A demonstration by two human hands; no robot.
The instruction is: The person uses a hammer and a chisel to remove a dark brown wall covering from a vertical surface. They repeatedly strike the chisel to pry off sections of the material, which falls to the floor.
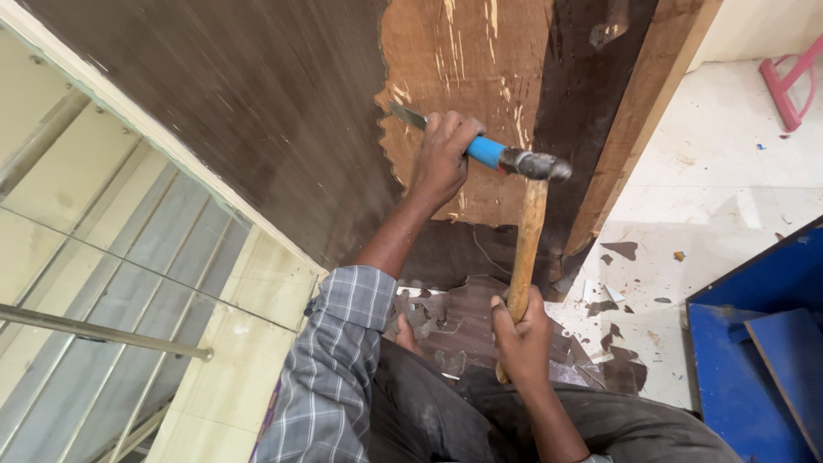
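Against the board: my left hand [441,159] clenches the blue-handled chisel [480,150], blade on the peeled veneer of the wooden board [463,69].
Left arm: stretched forward, checked sleeve pushed up.
Right hand: my right hand [521,334] grips the wooden hammer [527,249] low on its handle, head touching the chisel's butt.
Floor: veneer scraps [446,321] near my knees.

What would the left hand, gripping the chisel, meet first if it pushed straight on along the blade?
Probably the dark veneer at the edge of the bare wood patch, where the chisel tip rests; depth is uncertain. The left hand points there.
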